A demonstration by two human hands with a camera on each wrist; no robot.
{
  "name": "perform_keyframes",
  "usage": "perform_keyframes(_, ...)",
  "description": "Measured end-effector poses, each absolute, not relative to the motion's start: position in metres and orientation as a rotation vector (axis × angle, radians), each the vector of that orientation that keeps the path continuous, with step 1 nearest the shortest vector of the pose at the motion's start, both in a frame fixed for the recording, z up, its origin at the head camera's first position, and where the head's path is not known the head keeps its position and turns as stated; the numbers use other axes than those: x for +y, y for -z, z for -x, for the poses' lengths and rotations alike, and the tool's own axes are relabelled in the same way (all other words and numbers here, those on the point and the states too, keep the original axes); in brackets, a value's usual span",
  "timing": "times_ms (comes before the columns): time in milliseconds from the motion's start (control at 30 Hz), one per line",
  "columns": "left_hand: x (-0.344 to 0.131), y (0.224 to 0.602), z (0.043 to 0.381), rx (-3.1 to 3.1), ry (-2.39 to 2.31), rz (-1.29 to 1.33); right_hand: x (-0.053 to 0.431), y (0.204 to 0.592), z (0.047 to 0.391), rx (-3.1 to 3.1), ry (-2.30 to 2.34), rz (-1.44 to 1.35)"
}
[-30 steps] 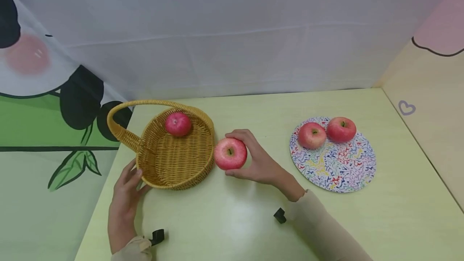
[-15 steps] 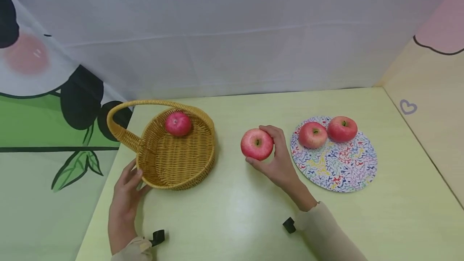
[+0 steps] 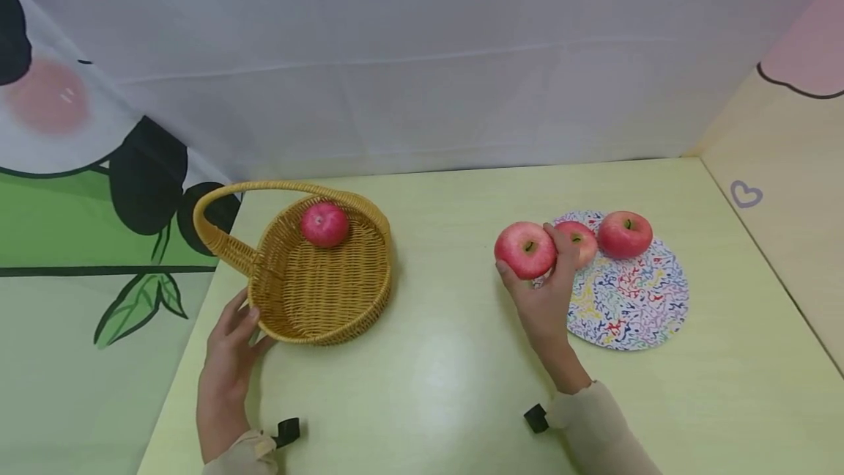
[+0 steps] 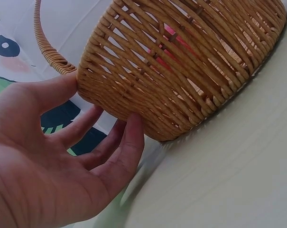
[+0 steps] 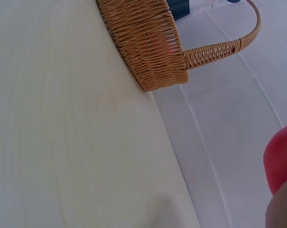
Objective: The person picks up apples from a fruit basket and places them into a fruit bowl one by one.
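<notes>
A brown wicker basket [image 3: 323, 292] with an arched handle stands at left on the table, a red apple [image 3: 324, 224] inside it. My left hand [image 3: 227, 365] holds the basket's near left side. In the left wrist view its thumb meets the rim and curved fingers [image 4: 134, 137] touch the woven wall [image 4: 148, 80]. My right hand [image 3: 543, 303] grips another apple [image 3: 525, 250] between thumb and fingers, over the left edge of a round patterned plate [image 3: 633, 314]. On this plate lie two apples, one [image 3: 580, 242] partly hidden by the hand and one [image 3: 624, 234] fully visible.
The pale table [image 3: 435, 387] meets a white cloth [image 3: 422, 108] along its back edge. A printed panel [image 3: 152, 299] stands on the left and a cream panel [image 3: 785, 226] on the right. Black pieces [image 3: 287, 431] sit by both wrists.
My right hand has carried its apple rightward, from beside the basket's rim to the plate's left edge. The left hand and the basket have stayed where they were.
</notes>
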State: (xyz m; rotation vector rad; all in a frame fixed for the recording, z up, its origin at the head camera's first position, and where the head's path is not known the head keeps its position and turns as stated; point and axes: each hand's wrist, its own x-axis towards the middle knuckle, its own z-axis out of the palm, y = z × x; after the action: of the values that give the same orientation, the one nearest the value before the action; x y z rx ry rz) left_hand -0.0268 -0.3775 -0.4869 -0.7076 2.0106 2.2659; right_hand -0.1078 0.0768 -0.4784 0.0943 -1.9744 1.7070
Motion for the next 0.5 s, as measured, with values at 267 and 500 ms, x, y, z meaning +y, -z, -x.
perform_keyframes(267,-0.379,0.487,0.026,2.001,-2.282,0.717,0.097,0.482,0.109,-1.861,-1.666,0.092)
perform_keyframes(500,-0.378,0.487,0.026,2.003,-2.284,0.689,0.119,0.480,0.107,-1.834,-1.640,0.242)
